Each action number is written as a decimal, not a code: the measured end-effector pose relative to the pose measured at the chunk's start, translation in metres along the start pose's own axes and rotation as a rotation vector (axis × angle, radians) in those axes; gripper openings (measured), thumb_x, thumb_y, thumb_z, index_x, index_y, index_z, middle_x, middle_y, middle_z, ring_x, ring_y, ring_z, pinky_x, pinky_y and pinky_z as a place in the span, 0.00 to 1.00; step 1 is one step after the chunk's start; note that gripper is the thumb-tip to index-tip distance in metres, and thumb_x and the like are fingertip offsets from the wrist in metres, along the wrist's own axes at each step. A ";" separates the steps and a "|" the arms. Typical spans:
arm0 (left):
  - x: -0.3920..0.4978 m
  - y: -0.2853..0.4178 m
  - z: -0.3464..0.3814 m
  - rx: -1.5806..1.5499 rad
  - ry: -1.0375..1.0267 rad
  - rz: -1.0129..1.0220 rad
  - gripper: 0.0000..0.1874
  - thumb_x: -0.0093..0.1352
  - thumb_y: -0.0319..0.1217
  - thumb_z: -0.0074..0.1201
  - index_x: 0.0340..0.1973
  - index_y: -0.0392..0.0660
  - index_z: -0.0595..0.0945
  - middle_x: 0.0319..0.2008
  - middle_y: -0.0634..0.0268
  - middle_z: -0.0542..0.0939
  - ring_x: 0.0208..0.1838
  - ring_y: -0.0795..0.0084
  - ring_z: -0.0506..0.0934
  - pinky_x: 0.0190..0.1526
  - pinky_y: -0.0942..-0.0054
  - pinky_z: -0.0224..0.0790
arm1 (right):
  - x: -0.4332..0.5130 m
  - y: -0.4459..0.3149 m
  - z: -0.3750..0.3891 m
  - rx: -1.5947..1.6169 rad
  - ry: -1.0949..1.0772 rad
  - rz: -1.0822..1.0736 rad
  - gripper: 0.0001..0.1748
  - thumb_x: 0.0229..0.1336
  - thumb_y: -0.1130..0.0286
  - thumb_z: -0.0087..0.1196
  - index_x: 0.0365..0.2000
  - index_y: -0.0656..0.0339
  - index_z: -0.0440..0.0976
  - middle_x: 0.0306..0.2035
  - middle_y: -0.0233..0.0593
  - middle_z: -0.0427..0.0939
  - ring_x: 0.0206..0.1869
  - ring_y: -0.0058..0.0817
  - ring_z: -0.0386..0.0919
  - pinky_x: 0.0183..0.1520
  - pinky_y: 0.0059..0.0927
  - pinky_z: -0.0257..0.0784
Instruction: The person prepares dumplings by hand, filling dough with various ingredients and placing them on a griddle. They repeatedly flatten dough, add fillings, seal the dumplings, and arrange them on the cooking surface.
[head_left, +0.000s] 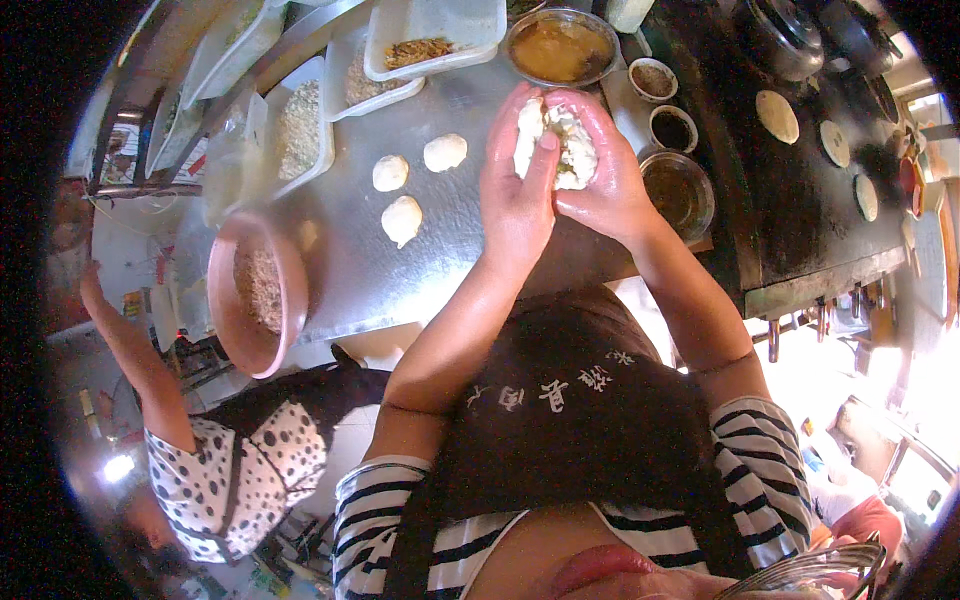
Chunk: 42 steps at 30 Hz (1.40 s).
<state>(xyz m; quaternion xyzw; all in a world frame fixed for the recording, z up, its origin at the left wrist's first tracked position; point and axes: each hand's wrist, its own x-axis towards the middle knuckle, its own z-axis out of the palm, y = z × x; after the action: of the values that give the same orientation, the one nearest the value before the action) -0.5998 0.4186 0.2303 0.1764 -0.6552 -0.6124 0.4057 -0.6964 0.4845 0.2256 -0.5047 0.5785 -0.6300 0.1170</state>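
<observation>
A piece of white dough (577, 154) with greenish filling showing in its middle lies cupped between both my hands, above the steel worktop. My left hand (520, 169) wraps one side of it, its thumb pressed on the filling. Around the other side curls my right hand (604, 161), its fingertips close to those of the left. Both hands look shiny. Three pale dough balls, one of them (401, 221) nearest my body, rest on the worktop (352, 262) to the left. Just beyond my fingers stands a metal bowl of yellowish-brown liquid (562, 46).
A pink bowl of crumbly filling (292, 300) stands at the worktop's left edge. White plastic tubs (326, 142) line the far left. Small bowls (673, 129) sit right of my hands. Flat dough rounds (777, 117) lie on the dark griddle (810, 195). A person in a spotted top (217, 480) is at left.
</observation>
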 end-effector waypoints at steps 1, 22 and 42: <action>0.001 -0.004 0.000 0.019 0.003 0.030 0.21 0.69 0.28 0.45 0.57 0.33 0.68 0.61 0.49 0.65 0.64 0.61 0.64 0.63 0.69 0.52 | 0.001 0.000 0.001 -0.084 0.031 -0.034 0.43 0.25 0.74 0.68 0.51 0.60 0.64 0.49 0.44 0.71 0.54 0.37 0.70 0.56 0.33 0.66; 0.000 0.005 0.011 0.033 -0.097 -0.041 0.31 0.61 0.18 0.45 0.62 0.32 0.63 0.62 0.47 0.66 0.66 0.62 0.64 0.65 0.69 0.53 | -0.008 -0.006 -0.004 -0.220 0.038 -0.227 0.41 0.27 0.74 0.68 0.50 0.61 0.66 0.45 0.48 0.73 0.48 0.47 0.72 0.51 0.38 0.68; 0.011 -0.007 -0.010 -0.861 0.154 -0.710 0.30 0.72 0.55 0.35 0.55 0.42 0.69 0.49 0.60 0.74 0.54 0.66 0.72 0.57 0.66 0.64 | 0.000 0.004 0.022 0.030 0.238 -0.115 0.09 0.43 0.76 0.64 0.26 0.62 0.73 0.38 0.43 0.78 0.41 0.35 0.77 0.45 0.32 0.71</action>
<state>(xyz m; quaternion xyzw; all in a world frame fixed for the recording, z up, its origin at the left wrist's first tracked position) -0.6010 0.4023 0.2264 0.2488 -0.2152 -0.9088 0.2568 -0.6808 0.4701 0.2181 -0.4569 0.5489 -0.6997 0.0188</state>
